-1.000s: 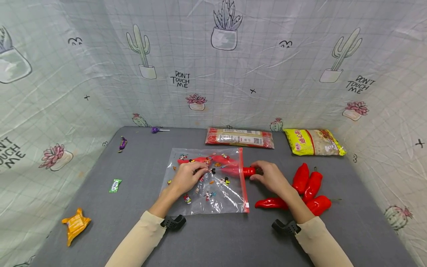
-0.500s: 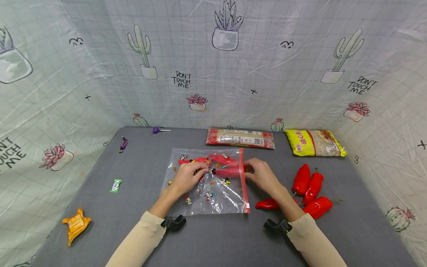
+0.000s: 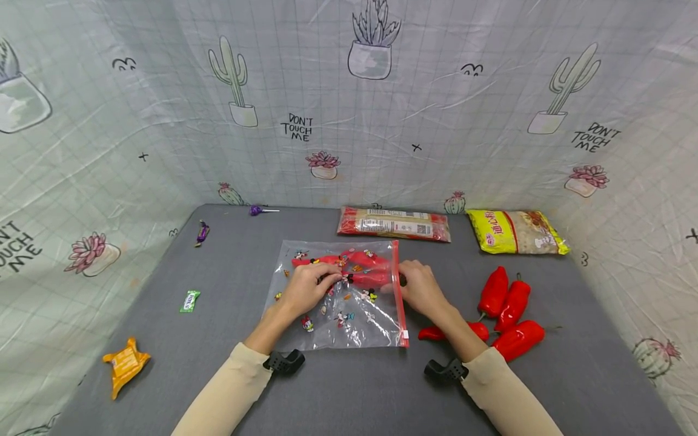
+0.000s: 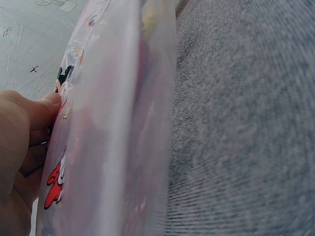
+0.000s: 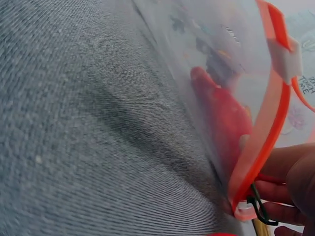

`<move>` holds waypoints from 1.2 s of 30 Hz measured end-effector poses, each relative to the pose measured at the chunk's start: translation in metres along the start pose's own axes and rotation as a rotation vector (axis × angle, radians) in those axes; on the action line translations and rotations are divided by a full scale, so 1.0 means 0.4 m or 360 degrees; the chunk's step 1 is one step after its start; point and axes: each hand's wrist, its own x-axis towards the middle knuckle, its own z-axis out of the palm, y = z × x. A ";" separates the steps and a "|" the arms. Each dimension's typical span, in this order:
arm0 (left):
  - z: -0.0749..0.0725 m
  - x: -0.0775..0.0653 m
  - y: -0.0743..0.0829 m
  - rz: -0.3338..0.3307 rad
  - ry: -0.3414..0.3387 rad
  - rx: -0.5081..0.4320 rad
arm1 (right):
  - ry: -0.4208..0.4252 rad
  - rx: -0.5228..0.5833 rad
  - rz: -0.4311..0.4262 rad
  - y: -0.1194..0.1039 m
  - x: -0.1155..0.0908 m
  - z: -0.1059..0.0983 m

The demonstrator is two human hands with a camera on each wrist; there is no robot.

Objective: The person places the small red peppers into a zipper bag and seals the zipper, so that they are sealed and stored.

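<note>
A clear zip bag (image 3: 354, 332) printed with cartoon figures lies flat, its red zip edge (image 3: 400, 306) facing right. Thumb and fingers of my left hand (image 3: 299, 292) pinch the bag's upper film near its middle; the left wrist view shows the film lifted beside the thumb (image 4: 50, 101). My right hand (image 3: 421, 289) is at the bag's mouth, fingertips inside, gripping the stem end of a red pepper (image 3: 369, 279). In the right wrist view this pepper (image 5: 224, 120) shows through the film, its green stem (image 5: 260, 206) by the fingers. More red peppers (image 3: 327, 261) lie inside the bag.
Several loose red peppers (image 3: 518, 340) lie to the right, partly under the right forearm. At the back are a red-and-clear packet (image 3: 394, 224) and a yellow packet (image 3: 518, 232). On the left lie an orange packet (image 3: 126, 365), a green sweet (image 3: 189, 301), a purple sweet (image 3: 202, 233) and a lollipop (image 3: 256, 210).
My right hand has moved left, pushing the pepper through the mouth until its fingertips are inside the bag. The left hand still pinches the film in the same place.
</note>
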 end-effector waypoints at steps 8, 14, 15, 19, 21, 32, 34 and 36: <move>-0.002 0.001 -0.002 0.0004 -0.0009 -0.0015 | -0.0037 0.0058 -0.0010 0.005 -0.011 -0.042; -0.003 -0.002 -0.006 0.0002 -0.0019 0.0008 | -0.0099 0.0118 0.0039 0.019 -0.037 -0.091; -0.002 -0.001 -0.006 -0.0006 -0.0024 0.0007 | -0.0102 0.0119 0.0042 0.023 -0.044 -0.100; -0.002 0.000 -0.004 -0.0027 -0.0039 -0.0005 | -0.0123 0.0099 0.0044 0.041 -0.075 -0.140; -0.003 0.000 -0.002 -0.0031 -0.0042 -0.0007 | -0.0135 0.0085 0.0041 0.054 -0.093 -0.159; -0.004 0.001 -0.002 -0.0045 -0.0055 -0.0026 | -0.0287 0.0061 0.0094 0.126 -0.195 -0.249; -0.003 0.000 -0.004 -0.0048 -0.0058 -0.0027 | -0.0320 0.0081 0.0101 0.136 -0.213 -0.259; -0.001 -0.001 -0.005 -0.0049 -0.0058 -0.0023 | -0.0361 0.0096 0.0120 0.145 -0.231 -0.267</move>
